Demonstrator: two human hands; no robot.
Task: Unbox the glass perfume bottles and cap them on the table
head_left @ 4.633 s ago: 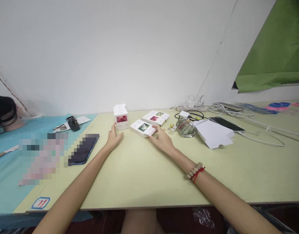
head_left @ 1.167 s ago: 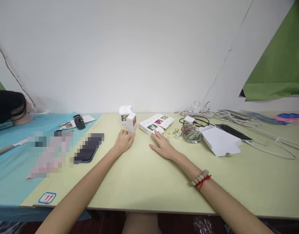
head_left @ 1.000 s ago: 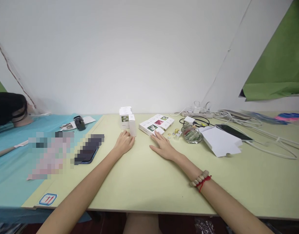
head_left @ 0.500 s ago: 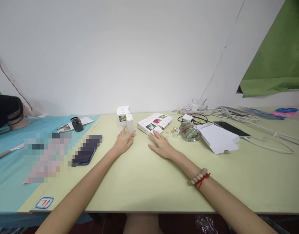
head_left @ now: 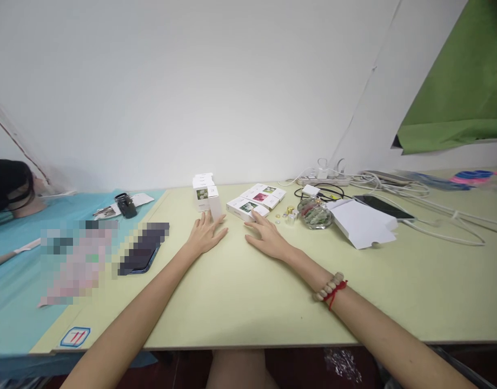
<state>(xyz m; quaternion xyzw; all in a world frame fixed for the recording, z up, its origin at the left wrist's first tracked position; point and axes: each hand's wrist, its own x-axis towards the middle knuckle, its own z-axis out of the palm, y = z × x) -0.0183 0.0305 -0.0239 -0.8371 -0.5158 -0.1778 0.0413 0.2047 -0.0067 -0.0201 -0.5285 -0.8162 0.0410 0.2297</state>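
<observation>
My left hand [head_left: 205, 236] lies flat on the pale green table [head_left: 240, 292], fingers spread, its fingertips just in front of a small upright white box [head_left: 205, 197] with a flower picture. My right hand [head_left: 266, 239] also rests flat with fingers stretched out, the fingertips at the near edge of a row of flat white boxes [head_left: 255, 200] with flower pictures. Neither hand holds anything. A bead bracelet with a red cord [head_left: 329, 286] sits on my right wrist.
A dark phone [head_left: 141, 254] lies left of my left hand, beside a blue cloth [head_left: 17, 281] with a black jar [head_left: 124, 205]. To the right are small gold caps [head_left: 286, 215], a glass dish [head_left: 315, 214], folded white card [head_left: 359, 222], another phone [head_left: 382, 206], cables and a power strip [head_left: 319, 178].
My left hand has let go of the small upright box after turning it and now lies flat with spread fingers. My right hand stays flat by the flat boxes.
</observation>
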